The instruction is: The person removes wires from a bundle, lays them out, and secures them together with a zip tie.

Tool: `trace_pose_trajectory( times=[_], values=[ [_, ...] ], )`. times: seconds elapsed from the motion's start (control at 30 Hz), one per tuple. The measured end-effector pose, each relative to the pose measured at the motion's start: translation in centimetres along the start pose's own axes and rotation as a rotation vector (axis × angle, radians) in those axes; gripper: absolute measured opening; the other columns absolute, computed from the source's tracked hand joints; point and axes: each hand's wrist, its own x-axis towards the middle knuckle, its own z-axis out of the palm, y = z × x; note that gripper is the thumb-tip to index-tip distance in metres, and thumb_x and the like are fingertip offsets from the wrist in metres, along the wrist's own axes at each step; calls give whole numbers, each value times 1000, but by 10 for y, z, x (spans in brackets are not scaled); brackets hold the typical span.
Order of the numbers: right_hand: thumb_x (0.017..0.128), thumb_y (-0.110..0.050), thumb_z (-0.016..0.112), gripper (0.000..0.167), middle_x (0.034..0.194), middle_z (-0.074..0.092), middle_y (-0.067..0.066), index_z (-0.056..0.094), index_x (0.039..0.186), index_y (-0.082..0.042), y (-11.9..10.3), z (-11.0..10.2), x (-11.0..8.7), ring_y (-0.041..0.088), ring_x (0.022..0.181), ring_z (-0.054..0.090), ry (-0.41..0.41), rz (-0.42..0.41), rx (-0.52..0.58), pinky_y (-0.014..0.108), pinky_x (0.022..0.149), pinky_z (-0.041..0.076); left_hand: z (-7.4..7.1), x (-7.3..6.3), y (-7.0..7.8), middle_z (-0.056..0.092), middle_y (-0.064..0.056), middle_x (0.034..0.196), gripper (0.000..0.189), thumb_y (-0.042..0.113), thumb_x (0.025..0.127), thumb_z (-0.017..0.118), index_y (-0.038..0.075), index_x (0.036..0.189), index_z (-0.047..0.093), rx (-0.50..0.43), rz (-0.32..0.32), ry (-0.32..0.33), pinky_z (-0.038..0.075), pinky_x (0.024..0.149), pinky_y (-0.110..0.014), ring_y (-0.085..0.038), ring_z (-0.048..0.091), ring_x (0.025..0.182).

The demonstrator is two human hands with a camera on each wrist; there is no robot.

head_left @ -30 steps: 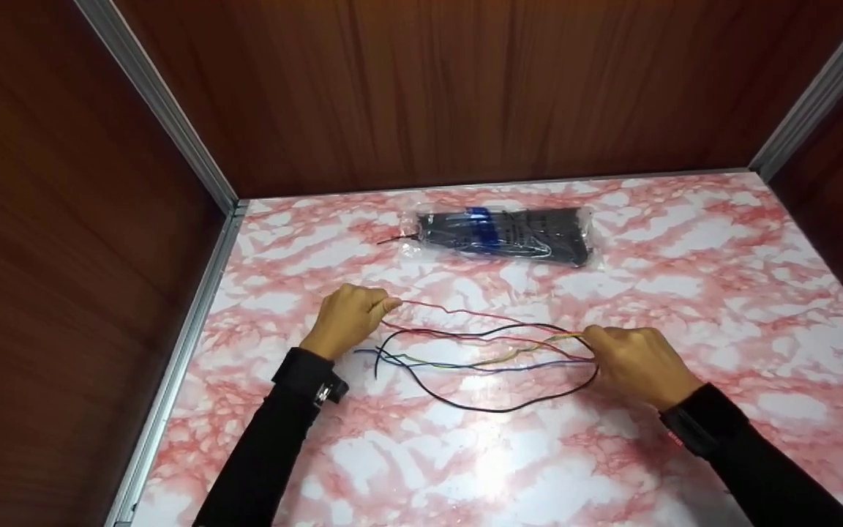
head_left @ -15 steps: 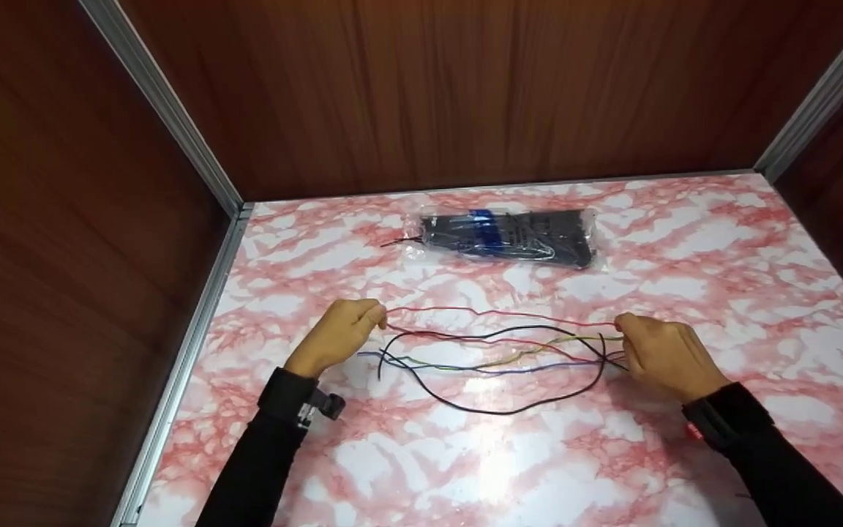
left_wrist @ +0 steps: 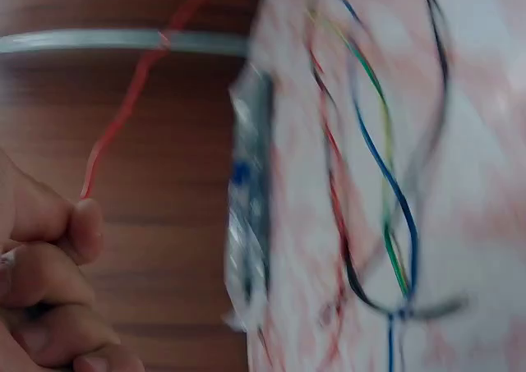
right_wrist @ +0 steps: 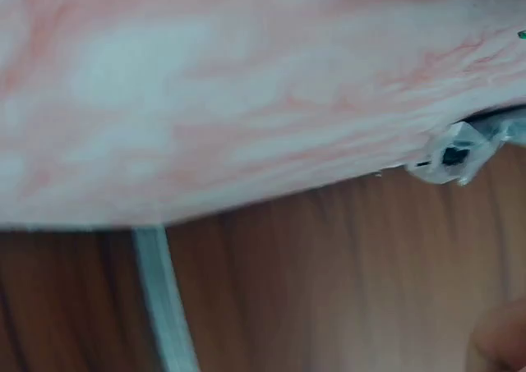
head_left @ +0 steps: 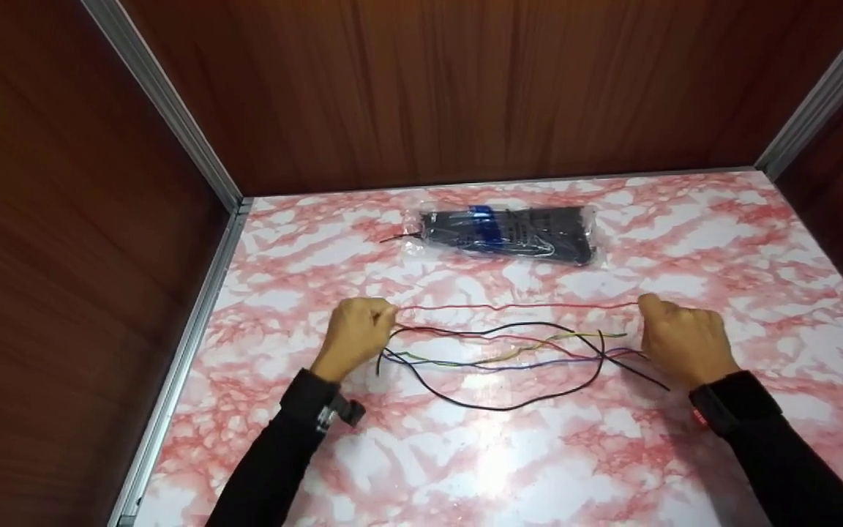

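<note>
A thin red wire (head_left: 495,307) stretches nearly straight between my two hands, above the other wires in the head view. My left hand (head_left: 359,333) pinches its left end between thumb and finger; the left wrist view shows that pinch, with the red wire (left_wrist: 127,113) rising from the left hand's fingertips (left_wrist: 85,228). On the right, my right hand (head_left: 685,340) grips the other end with curled fingers. Below lie loose wires: a looped black wire (head_left: 502,409), a second red one (head_left: 495,337), a blue one (head_left: 531,364) and a yellow-green one (head_left: 575,334).
A clear plastic bag of black strips (head_left: 531,230) with a blue label lies toward the back of the marbled table (head_left: 407,468). One thin black strip (head_left: 399,237) pokes out at its left. Wood-look panels (head_left: 465,95) with metal edging enclose the back and sides.
My right hand has moved right and slightly away from me, drawing the red wire straighter. Right ends of the yellow-green and black wires now show beside it. The left hand has shifted only slightly.
</note>
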Motion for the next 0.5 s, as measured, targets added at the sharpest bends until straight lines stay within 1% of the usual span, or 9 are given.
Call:
trace_pose_trajectory(
  times=[0.03,0.1,0.17,0.2,0.23,0.3,0.37,0.43,0.5],
  values=[
    [83,-3,38,12,53,19,-10,42,72,-7,-5,0,1,10,38,20,31,-50,10,33,34,17,2,4,-12,38,10,49,40,11,86,63,17,52,44,88,-41,33,35,48,-31,-12,44,50],
    [84,-4,35,15,55,17,-12,42,71,-8,-16,0,2,6,42,16,75,-142,41,29,36,15,2,10,-33,46,8,52,36,17,86,67,18,53,51,190,-121,56,40,52,-37,-17,53,56],
    [84,-5,35,16,56,18,-13,44,71,-9,-24,3,1,4,44,15,94,-210,87,27,36,16,0,15,-47,52,6,55,35,19,87,67,18,54,55,218,-171,69,43,55,-40,-20,57,60],
    [84,-5,36,17,56,20,-13,47,73,-8,-26,4,-1,4,44,17,90,-238,110,26,35,18,-2,17,-50,55,5,56,34,19,87,67,18,55,56,201,-179,82,44,57,-41,-20,58,61],
    [85,-6,36,17,56,22,-14,49,74,-9,-26,5,-4,3,43,19,79,-255,139,26,35,20,-4,18,-51,56,5,57,33,18,87,68,18,56,58,174,-170,94,44,58,-40,-20,57,60],
    [85,-8,39,15,55,26,-13,51,76,-9,-20,6,-11,5,42,24,59,-256,164,28,35,25,-8,18,-48,54,3,54,33,12,87,67,14,55,57,77,-112,98,44,57,-37,-16,53,56],
    [81,-8,43,11,53,30,-10,53,78,-8,-8,5,-19,8,39,28,30,-229,152,32,33,29,-9,13,-39,49,2,52,33,4,87,65,12,56,56,-73,-16,61,44,56,-32,-12,45,50],
    [76,-8,50,4,51,32,-8,53,79,-8,6,5,-25,12,37,31,-13,-173,114,36,32,30,-7,4,-26,47,4,52,33,0,88,63,12,58,58,-228,88,-13,45,55,-28,-8,42,50],
    [71,-7,55,9,49,33,-5,52,80,-7,17,5,-29,16,35,34,-55,-117,57,40,32,30,-5,-7,-10,41,6,52,36,-2,90,61,13,58,54,-345,191,-99,41,51,-24,-5,36,49]
  ],
)
